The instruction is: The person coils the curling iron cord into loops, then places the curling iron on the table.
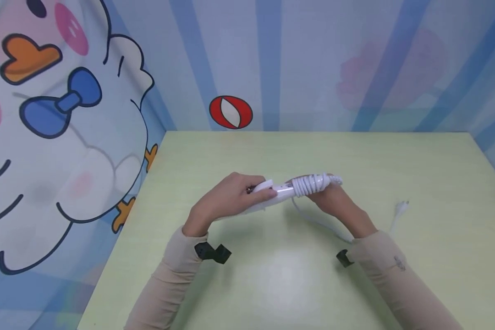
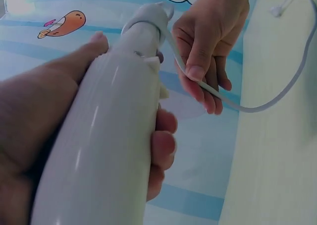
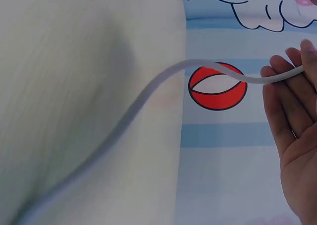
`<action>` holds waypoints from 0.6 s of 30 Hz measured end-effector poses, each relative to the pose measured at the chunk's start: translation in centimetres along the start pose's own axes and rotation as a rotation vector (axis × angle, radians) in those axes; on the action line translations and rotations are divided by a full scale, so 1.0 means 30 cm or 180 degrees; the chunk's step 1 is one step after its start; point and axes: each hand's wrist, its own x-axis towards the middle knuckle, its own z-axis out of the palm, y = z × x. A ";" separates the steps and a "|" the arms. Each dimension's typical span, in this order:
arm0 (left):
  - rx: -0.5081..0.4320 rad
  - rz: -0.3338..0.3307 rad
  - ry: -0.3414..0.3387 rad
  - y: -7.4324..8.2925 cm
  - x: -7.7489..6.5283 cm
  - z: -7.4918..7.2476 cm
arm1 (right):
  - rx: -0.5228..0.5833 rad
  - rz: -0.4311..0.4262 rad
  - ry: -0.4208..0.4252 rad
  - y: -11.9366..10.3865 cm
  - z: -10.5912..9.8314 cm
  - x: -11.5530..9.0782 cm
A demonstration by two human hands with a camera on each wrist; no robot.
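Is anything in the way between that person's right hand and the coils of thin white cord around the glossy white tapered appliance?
Nothing visible. The right hand pinches the thin white cord, which runs freely to its coils on the glossy white tapered appliance; the left hand grips the appliance, clear of them.

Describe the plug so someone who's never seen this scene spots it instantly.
On the pale green table, find the right hand. Just right of its wrist lies a small white plug. It sits alone at the free end of the cord, well apart from the white device and the coils wound round it.
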 end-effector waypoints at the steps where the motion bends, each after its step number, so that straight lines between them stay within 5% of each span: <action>1: 0.0001 0.0035 -0.0062 -0.001 -0.003 -0.001 | -0.0001 -0.0103 -0.0034 -0.002 -0.005 0.001; 7: 0.0089 0.0142 -0.0382 0.003 -0.009 -0.005 | 0.0476 -0.0735 -0.0230 0.004 -0.039 0.030; 13: 0.0664 0.0064 -0.0558 0.043 -0.014 0.000 | -0.0010 -0.0472 -0.0654 0.008 -0.093 0.063; 18: 0.1014 -0.0030 -0.0592 0.068 -0.012 0.015 | -0.0435 -0.0726 -0.0640 -0.003 -0.117 0.081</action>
